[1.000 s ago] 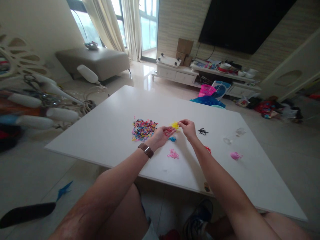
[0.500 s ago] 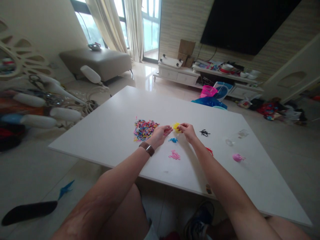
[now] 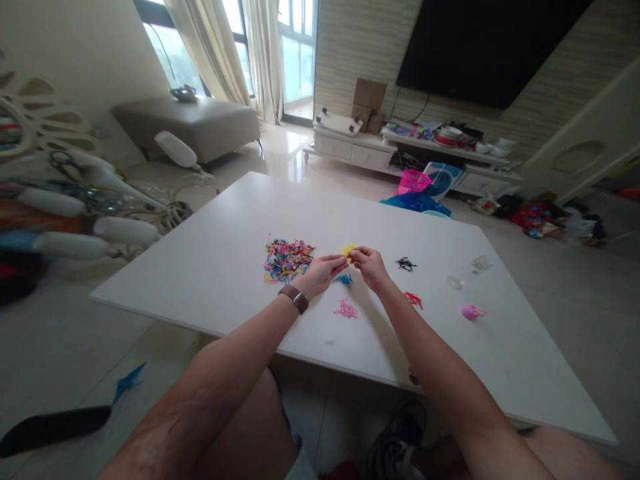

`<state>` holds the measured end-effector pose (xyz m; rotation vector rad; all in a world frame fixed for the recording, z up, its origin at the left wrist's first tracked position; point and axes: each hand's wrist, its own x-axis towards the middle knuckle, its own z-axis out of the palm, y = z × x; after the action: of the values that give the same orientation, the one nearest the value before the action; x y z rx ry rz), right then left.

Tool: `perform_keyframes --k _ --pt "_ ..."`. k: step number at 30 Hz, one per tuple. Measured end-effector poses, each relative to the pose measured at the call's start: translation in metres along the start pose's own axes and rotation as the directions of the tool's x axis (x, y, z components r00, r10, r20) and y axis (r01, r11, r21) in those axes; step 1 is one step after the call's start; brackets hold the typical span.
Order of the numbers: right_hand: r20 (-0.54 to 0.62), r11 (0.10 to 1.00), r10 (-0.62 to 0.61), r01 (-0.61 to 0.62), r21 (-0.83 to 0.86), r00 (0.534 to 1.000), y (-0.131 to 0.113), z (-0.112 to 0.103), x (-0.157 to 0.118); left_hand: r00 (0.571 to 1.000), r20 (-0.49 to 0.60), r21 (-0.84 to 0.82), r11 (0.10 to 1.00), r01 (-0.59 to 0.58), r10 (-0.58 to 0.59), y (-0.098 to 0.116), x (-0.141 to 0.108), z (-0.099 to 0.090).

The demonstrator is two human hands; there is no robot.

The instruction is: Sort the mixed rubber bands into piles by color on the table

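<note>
My left hand (image 3: 321, 275) is over the middle of the white table (image 3: 240, 213), its fingers pressed together and pointing right. Its fingertips come close to my right hand (image 3: 371, 267), whose thumb and fingers are pinched. Anything between the fingers of either hand is too small to make out. Just behind the fingertips lies a pile of yellow rubber bands (image 3: 347, 250), partly covered. A small blue pile (image 3: 344, 279) sits below them, with a pink pile (image 3: 346, 309) nearer me. Left of my left hand spreads a large mixed heap of colourful bands (image 3: 285, 259).
Right of my right arm are a black pile (image 3: 406, 264), a red pile (image 3: 413, 299), a clear jar (image 3: 469, 272) lying on its side and a pink object (image 3: 471, 312). A grey ottoman (image 3: 190, 123) stands beyond the table, near the window.
My right hand has moved slightly left and its fingertips are now closer to those of my left hand. The red pile shows more beside my right forearm. The view has shifted a little.
</note>
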<state>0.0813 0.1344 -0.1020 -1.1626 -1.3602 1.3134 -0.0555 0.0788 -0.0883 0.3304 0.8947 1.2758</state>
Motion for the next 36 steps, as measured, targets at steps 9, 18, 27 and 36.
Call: perform_keyframes --k 9,18,27,36 --pt "-0.202 0.949 -0.082 0.014 -0.316 0.976 0.022 -0.025 0.046 0.995 -0.098 0.006 0.999 -0.035 0.035 0.007 -0.002 0.001" --pt "-0.203 0.876 -0.162 0.045 -0.48 0.966 0.021 -0.037 0.04 0.992 -0.117 -0.061 0.997 -0.046 0.038 0.015 -0.002 0.0" --pt "0.143 0.77 -0.261 0.295 -0.565 0.955 0.035 -0.017 -0.034 0.997 -0.064 -0.038 0.999 -0.037 0.035 0.011 -0.001 0.0" --pt "0.081 0.898 -0.232 0.245 -0.367 0.969 0.024 -0.013 -0.049 0.999 -0.052 0.029 1.0 0.003 -0.002 0.01 -0.002 -0.001"
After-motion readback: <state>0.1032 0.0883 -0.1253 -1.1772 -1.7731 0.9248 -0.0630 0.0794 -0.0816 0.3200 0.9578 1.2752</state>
